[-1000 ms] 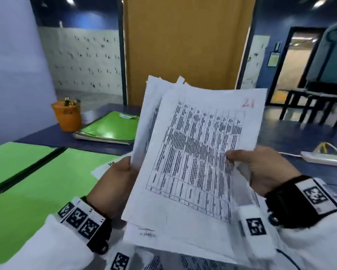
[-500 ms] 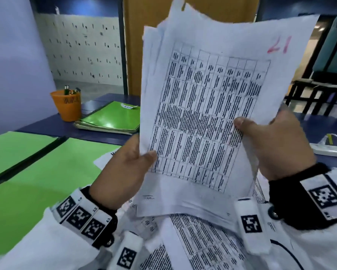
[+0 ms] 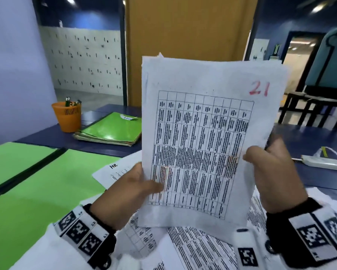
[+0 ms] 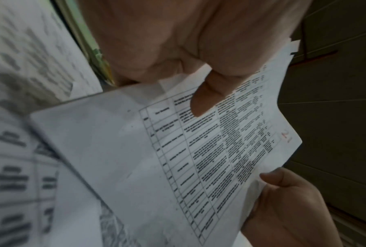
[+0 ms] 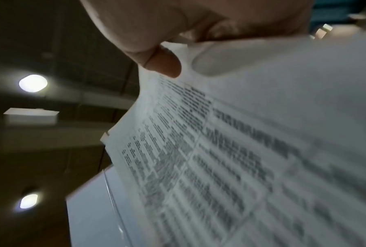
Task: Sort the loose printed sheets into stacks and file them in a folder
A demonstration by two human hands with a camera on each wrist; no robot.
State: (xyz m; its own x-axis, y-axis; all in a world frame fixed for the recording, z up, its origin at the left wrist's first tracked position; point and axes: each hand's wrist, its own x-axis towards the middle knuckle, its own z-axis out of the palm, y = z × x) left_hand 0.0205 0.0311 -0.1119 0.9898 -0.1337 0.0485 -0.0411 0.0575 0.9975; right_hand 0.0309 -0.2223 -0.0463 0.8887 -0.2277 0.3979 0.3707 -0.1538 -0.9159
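Note:
I hold a squared bundle of printed sheets [image 3: 202,145] upright in front of me; its top page carries a table and a red "21". My left hand [image 3: 132,190] pinches the bundle's lower left edge, thumb on the front. My right hand [image 3: 271,168] pinches the right edge, thumb on the print. The left wrist view shows the bundle of sheets [image 4: 178,150] under the left hand's [image 4: 201,100] thumb. In the right wrist view the right hand's [image 5: 163,61] thumb presses the sheets [image 5: 220,150]. More loose sheets [image 3: 195,248] lie below. An open green folder [image 3: 37,182] lies at the left.
A pile of green folders [image 3: 113,129] and an orange pen cup [image 3: 67,116] stand at the back left of the blue table [image 3: 310,137]. A white power strip [image 3: 325,164] lies at the right. A single sheet [image 3: 115,170] overlaps the open folder's right edge.
The fanned, tilted sheets have been drawn together into one even bundle and turned upright. Both hands kept their grip on its sides.

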